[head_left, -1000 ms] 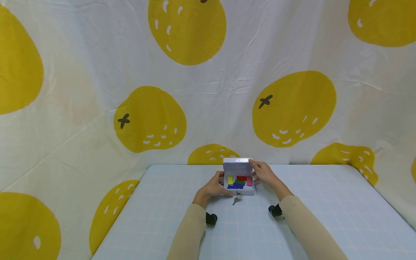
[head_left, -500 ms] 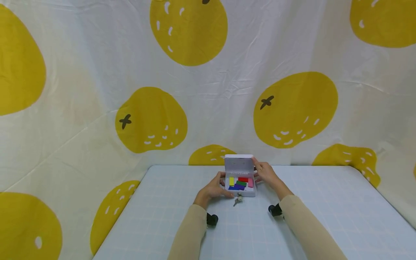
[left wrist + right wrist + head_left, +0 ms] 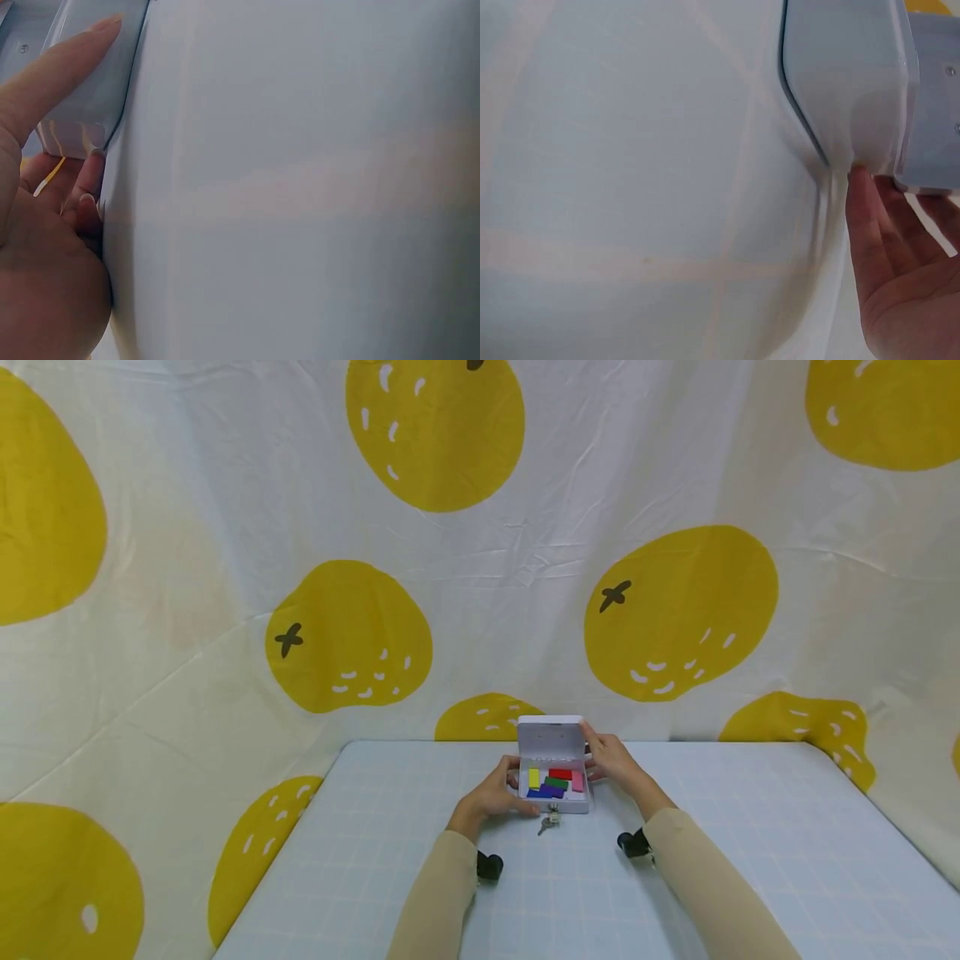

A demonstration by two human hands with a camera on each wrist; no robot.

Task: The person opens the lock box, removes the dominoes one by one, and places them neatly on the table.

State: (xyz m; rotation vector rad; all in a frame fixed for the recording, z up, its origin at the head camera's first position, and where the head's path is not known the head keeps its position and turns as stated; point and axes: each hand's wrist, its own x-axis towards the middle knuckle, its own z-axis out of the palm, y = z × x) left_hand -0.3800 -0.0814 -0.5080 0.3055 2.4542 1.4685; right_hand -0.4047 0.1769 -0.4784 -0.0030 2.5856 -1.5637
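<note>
behind a pale checked table (image 3: 375, 877), a fruit-printed curtain (image 3: 498, 602) is hanging, and from afar i am watching a white box (image 3: 566, 807) sitting toward the far edge. its lid (image 3: 551, 742) is standing more upright than a second ago, so the coloured blocks (image 3: 557, 783) inside are seemingly becoming easier to reach. the left hand (image 3: 490, 791) is gripping the box's left side; the right hand (image 3: 617, 763) is touching lid and box, whether pinching i cannot tell.

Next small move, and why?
Probably ease the right hand off the lid: it stands open, the coloured blocks show inside, and the left hand grips the box by its left side.
</note>
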